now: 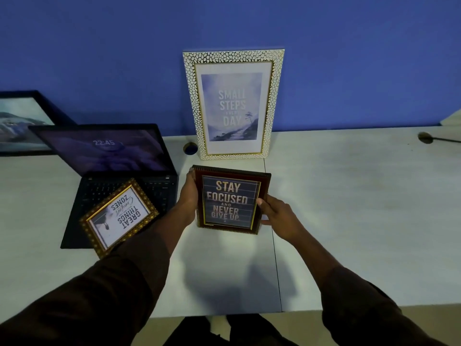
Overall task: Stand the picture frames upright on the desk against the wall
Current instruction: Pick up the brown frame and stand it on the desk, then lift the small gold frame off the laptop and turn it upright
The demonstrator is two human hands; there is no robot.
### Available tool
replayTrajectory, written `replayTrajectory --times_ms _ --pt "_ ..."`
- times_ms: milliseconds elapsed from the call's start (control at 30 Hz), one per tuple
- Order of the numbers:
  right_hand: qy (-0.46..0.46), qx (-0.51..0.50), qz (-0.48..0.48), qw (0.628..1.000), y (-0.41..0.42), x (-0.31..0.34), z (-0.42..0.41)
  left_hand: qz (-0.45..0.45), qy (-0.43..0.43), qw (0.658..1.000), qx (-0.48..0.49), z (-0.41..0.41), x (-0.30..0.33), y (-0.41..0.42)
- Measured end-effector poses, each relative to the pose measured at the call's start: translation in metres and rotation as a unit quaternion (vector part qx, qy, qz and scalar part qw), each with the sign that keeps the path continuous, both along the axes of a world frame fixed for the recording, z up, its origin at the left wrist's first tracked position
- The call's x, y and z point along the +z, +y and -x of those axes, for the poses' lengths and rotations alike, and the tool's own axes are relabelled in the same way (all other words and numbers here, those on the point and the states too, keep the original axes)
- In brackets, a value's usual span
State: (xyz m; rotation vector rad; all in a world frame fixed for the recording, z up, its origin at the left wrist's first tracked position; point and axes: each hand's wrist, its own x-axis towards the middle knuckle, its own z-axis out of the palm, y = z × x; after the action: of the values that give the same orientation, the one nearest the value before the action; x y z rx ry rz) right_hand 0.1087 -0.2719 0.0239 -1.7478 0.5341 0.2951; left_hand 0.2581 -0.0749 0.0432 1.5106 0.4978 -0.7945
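Our table (349, 221) carries the white frame (233, 104) upright against the wall; we grip the dark red frame (230, 199) before it, left hand (189, 193) and right hand (279, 216) clasping its sides.

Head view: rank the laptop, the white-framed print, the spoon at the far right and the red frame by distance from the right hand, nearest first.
1. Red frame: gripped by the right hand on its right edge.
2. White-framed print: behind, leaning on the wall.
3. Laptop: left, past the left hand.
4. Spoon: far right edge.
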Motion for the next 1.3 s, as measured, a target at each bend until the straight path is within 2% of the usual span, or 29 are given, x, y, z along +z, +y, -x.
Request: replayTrajectory --times_ms 100,300,500,633,867,1000,1167,1300 --pt "0.002 -0.011 0.011 1.0 0.002 0.0 0.002 -0.025 -0.015 0.999 -0.021 0.001 0.0 0.003" --pt "0.005 -0.045 0.108 0.993 0.018 0.004 0.019 -0.032 -0.008 0.998 -0.044 0.011 0.007 0.027" --pt "0.038 -0.171 0.195 0.965 0.07 0.013 0.05 -0.017 -0.032 0.994 -0.1 0.029 0.024 0.076" --pt "0.044 -0.242 0.202 0.948 0.137 0.022 0.073 -0.011 -0.059 0.989 -0.134 0.049 0.03 0.138" --pt "0.03 -0.196 0.199 0.96 0.248 0.034 0.067 0.005 -0.069 0.994 -0.082 0.054 0.039 0.262" --pt "0.016 -0.148 0.184 0.972 0.29 0.04 0.041 -0.02 -0.087 0.995 -0.042 0.05 0.047 0.319" --pt "0.026 -0.102 0.157 0.982 0.319 0.041 0.001 -0.055 -0.101 0.992 -0.049 0.046 0.046 0.361" --pt "0.034 -0.059 0.147 0.987 0.331 0.031 -0.031 -0.089 -0.071 0.991 -0.065 0.039 0.032 0.376"
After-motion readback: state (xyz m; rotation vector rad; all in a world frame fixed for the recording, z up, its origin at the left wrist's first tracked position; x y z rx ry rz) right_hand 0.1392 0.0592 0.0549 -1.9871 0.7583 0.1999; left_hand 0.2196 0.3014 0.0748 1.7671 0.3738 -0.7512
